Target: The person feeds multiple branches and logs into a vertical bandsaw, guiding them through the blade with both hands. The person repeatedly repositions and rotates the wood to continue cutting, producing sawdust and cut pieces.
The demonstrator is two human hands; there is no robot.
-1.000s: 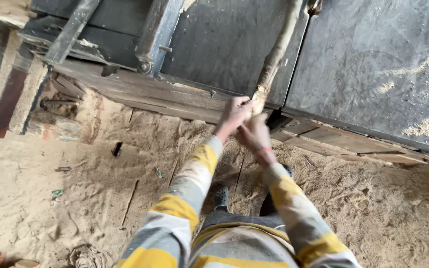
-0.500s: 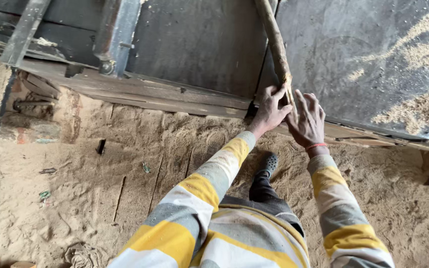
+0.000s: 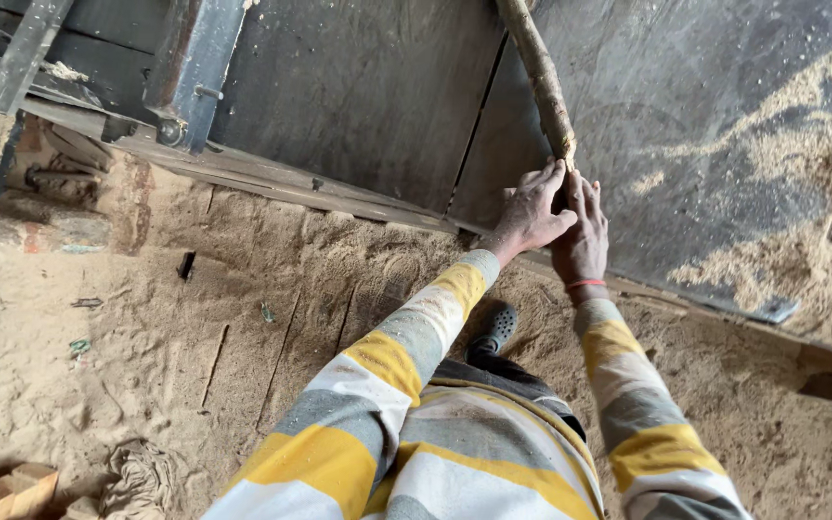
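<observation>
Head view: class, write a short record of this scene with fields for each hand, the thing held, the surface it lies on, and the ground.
left hand: grips the near end of the log
right hand: beside the left, fingers at the same log end; red band on the wrist
log: rough wooden pole, lying on the table, running away from the person
table: dark flat metal top, sawdust heaped at its right
ground: covered in sawdust
shoe: dark, below the arms
</observation>
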